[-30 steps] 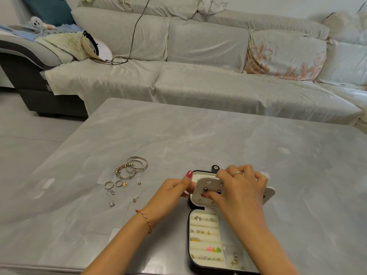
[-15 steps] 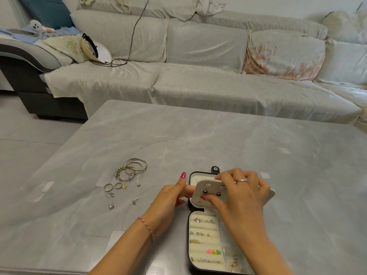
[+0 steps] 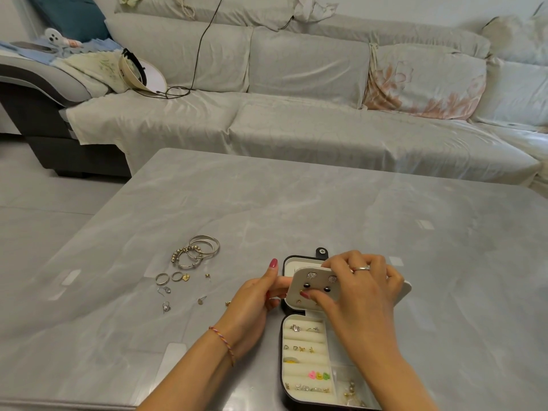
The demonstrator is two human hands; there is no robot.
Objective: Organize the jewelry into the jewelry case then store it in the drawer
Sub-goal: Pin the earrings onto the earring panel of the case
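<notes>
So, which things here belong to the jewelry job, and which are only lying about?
For the job:
- jewelry case, open
- earring panel, held by left hand and right hand
- bangles, rings and earrings on the table

Lying about:
- sofa
- visor cap
- black cable

Table (image 3: 296,209): smooth, glossy grey stone-look top. Bangles (image 3: 198,253) and rings (image 3: 169,277): shiny metal. Jewelry case (image 3: 281,363): black leather-like shell, matt cream lining. Earring panel (image 3: 314,287): matt, soft-looking. Sofa (image 3: 296,126): creased, faintly sheened cloth cover.
</notes>
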